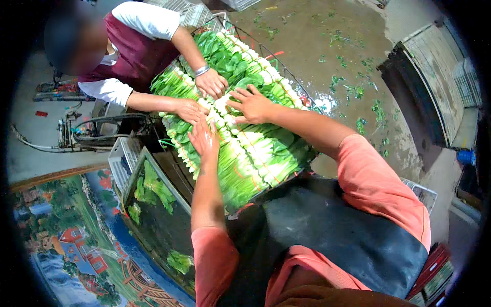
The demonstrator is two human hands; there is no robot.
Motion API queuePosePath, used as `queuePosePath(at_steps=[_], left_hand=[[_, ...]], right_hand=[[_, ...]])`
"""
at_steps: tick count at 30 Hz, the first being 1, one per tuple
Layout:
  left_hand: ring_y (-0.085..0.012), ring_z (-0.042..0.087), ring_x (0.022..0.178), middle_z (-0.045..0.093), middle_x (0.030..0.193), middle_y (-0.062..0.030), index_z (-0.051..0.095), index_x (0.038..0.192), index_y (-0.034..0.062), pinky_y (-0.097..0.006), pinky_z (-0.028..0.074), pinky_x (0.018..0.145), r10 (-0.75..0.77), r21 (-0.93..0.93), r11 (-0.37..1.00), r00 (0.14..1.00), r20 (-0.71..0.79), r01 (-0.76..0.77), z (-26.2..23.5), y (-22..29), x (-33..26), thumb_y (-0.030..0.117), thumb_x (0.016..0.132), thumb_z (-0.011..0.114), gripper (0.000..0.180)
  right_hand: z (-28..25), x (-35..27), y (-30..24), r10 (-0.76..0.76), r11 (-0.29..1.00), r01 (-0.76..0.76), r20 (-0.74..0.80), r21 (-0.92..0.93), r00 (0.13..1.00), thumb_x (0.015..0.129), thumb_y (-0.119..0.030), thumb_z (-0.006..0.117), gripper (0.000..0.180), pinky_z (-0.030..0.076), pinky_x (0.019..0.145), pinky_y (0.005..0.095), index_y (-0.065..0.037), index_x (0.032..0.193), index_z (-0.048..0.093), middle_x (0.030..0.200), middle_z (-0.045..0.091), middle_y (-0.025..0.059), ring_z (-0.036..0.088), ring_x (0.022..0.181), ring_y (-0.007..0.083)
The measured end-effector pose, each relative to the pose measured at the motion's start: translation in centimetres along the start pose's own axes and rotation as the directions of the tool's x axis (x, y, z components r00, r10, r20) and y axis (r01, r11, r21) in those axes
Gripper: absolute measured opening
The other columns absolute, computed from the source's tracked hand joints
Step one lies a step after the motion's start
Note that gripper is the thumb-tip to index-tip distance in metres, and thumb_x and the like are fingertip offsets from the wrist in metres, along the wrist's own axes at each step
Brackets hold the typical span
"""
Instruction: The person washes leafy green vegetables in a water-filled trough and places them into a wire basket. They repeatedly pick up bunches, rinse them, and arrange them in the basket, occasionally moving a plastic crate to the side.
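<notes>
Bundles of leafy greens (245,163) with pale stems, tied with thin orange-red bands, lie packed in rows in front of me. My left hand (205,138) lies flat on the stems near the middle of the stack, its fingers stretched out. To its right, my right hand (251,106) presses on the bundles with fingers spread, holding nothing. A co-worker's two hands, one (211,83) with a silver bracelet and the other (189,109) close to my left fingertips, rest on the same greens.
The co-worker in a maroon vest (148,53) stands across the stack. At left is a dark trough (166,230) with loose greens beside a painted landscape panel (76,240). Leaf scraps litter the wet floor (317,36). A large worn box (429,77) stands at right.
</notes>
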State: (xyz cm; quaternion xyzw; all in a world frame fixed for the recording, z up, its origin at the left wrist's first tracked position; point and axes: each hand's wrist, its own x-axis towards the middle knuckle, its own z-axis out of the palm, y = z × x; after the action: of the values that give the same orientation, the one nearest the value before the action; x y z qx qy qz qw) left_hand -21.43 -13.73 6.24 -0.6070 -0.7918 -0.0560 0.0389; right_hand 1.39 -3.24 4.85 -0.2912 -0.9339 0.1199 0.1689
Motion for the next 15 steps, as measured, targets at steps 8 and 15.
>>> queuePosePath(at_steps=[8, 15], left_hand=[[-0.0391, 0.036, 0.145, 0.042, 0.156, -0.0208, 0.047, 0.151, 0.0122, -0.058, 0.028, 0.116, -0.042, -0.176, 0.984, 0.981, -0.192, 0.008, -0.4, 0.3, -9.1, 0.041, 0.105, 0.05, 0.055], [-0.0408, 0.042, 0.14, 0.04, 0.154, -0.0269, 0.047, 0.149, 0.0041, -0.058, 0.035, 0.117, -0.032, -0.509, 0.852, 0.958, -0.285, -0.122, -3.8, -2.3, -17.7, 0.046, 0.107, 0.043, 0.059]], right_hand=[[-14.8, -24.8, -0.1, 0.339, 0.935, -0.33, -0.056, 0.127, 0.939, 0.1, -0.058, 0.049, 0.066, 0.033, 0.112, 0.0569, -0.006, 0.141, 0.054, 0.143, 0.055, 0.0201, 0.044, 0.139, 0.0389], [-20.0, -46.4, 3.2, 0.762, 0.645, -0.758, -0.01, 0.095, 0.647, 0.098, -0.055, 0.054, 0.057, 0.041, 0.106, 0.0528, -0.01, 0.132, 0.062, 0.132, 0.061, 0.0195, 0.055, 0.126, 0.0403]])
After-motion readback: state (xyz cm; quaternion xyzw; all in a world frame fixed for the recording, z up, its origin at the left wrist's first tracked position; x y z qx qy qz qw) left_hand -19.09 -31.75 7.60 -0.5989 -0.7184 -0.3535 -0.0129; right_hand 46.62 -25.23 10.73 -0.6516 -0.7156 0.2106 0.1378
